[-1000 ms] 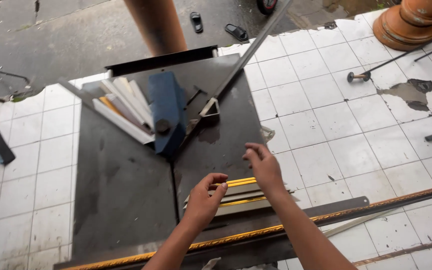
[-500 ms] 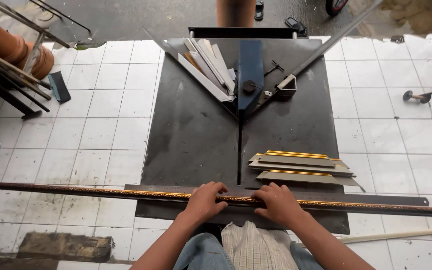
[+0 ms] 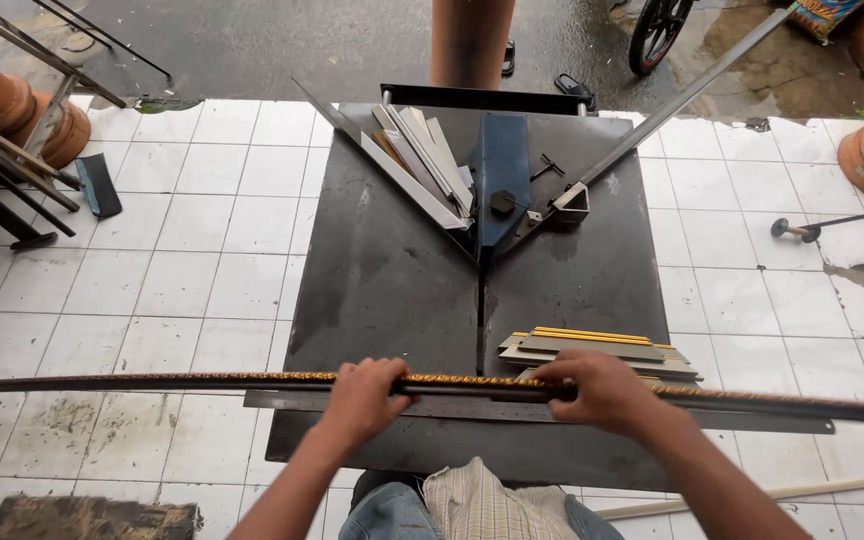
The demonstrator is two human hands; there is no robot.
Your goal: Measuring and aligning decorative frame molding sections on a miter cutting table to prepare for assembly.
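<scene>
Where steel rule (image 3: 752, 420) lies, both hands (image 3: 362, 398) round gilt moulding (image 3: 152, 381).

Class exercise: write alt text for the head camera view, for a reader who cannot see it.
Seen from above, a person's left hand and right hand grip a long dark moulding strip with gold trim lying across the near edge of a black metal cutting table. Short cut pieces are stacked beside the right hand, on a white tiled floor.

A long, thin dark moulding strip (image 3: 202, 381) with a gilt patterned top lies level, running from nine o'clock to three o'clock. It crosses the dark worktop's (image 3: 392, 280) six o'clock edge, both ends overhanging.
</scene>
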